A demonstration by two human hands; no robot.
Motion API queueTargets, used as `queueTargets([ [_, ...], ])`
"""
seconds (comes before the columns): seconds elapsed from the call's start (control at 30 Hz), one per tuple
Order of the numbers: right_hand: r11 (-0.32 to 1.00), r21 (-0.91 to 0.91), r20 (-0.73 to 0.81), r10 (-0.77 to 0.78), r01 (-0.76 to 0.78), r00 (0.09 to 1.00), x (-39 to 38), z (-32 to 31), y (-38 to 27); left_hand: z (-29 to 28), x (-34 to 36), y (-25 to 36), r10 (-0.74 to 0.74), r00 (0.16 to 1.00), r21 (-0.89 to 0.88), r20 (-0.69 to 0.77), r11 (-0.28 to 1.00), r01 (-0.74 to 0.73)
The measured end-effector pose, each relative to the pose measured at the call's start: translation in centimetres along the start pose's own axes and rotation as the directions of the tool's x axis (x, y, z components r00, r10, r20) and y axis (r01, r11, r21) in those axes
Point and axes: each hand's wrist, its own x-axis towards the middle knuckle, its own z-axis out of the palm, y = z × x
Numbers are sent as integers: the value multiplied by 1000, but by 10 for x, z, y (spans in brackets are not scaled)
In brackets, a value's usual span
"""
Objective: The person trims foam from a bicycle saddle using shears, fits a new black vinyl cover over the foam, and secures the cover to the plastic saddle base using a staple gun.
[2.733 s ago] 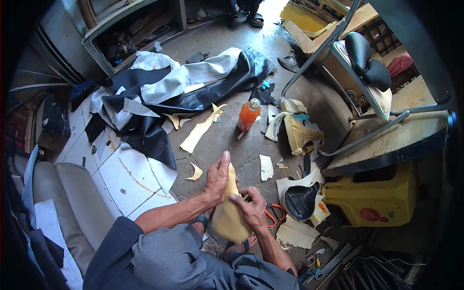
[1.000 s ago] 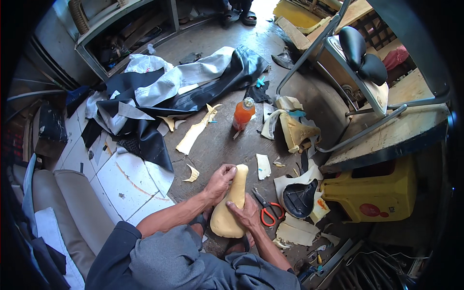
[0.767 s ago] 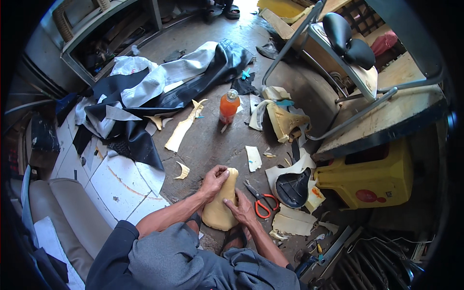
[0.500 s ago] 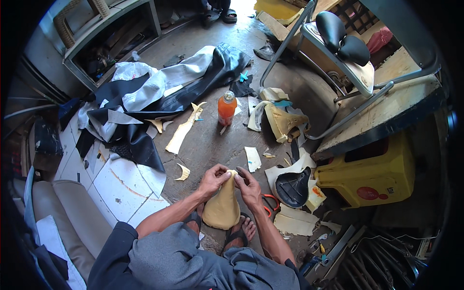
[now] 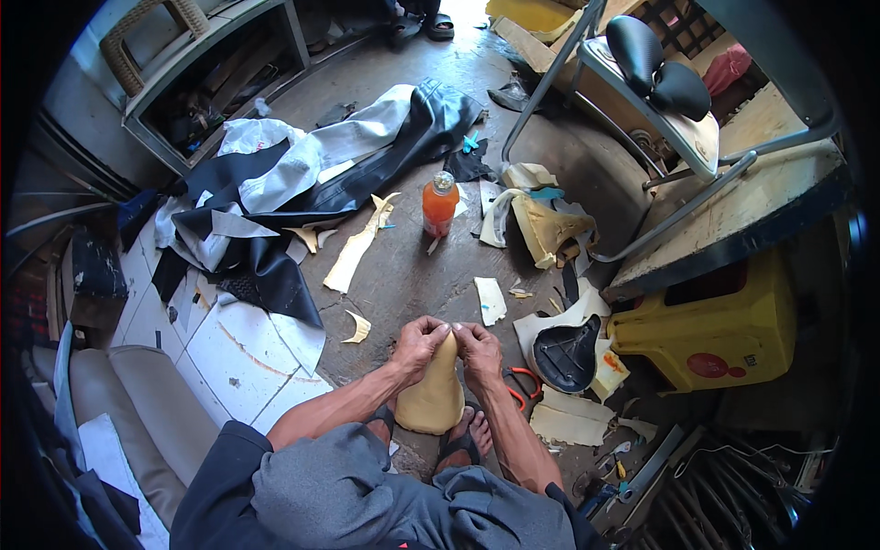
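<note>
A tan, pear-shaped bicycle saddle pad (image 5: pixel 431 399) stands between my feet, its narrow end pointing away from me and its wide end near my sandals. My left hand (image 5: pixel 422 346) pinches the narrow tip from the left, thumb against it. From the right, my right hand (image 5: pixel 478 353) grips the same tip, with the two thumbs almost meeting. Whatever lies under the tip is hidden by my fingers. Orange-handled scissors (image 5: pixel 522 387) lie just right of my right wrist. A black saddle base (image 5: pixel 566 355) rests on pale scraps beyond them.
An orange bottle (image 5: pixel 440 206) stands ahead among foam offcuts (image 5: pixel 359 247). Black and white sheet material (image 5: pixel 339 170) is heaped at the far left. A yellow plastic stool (image 5: pixel 715 330) lies tipped at right, near a metal chair (image 5: pixel 642 101) bearing black saddles. A person's sandalled feet (image 5: pixel 423 26) show at the top.
Both hands have drawn closer together at the pad's narrow tip, and my right-hand fingers have curled in more. The pad has turned slightly and appears a little further right.
</note>
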Motion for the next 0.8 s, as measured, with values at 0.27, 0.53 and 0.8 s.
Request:
queueTargets([
  [0.27,918,319,245,159,-235,956,10,-19,30,-19,0,-8,-192,968,-321,163,917,236],
  [0.53,847,520,151,38,-112,988,-9,-13,38,-14,-2,-8,-157,969,-375,191,901,220],
  [0.8,946,289,154,108,-149,982,0,-30,35,-7,-7,-5,-23,987,-54,160,998,32],
])
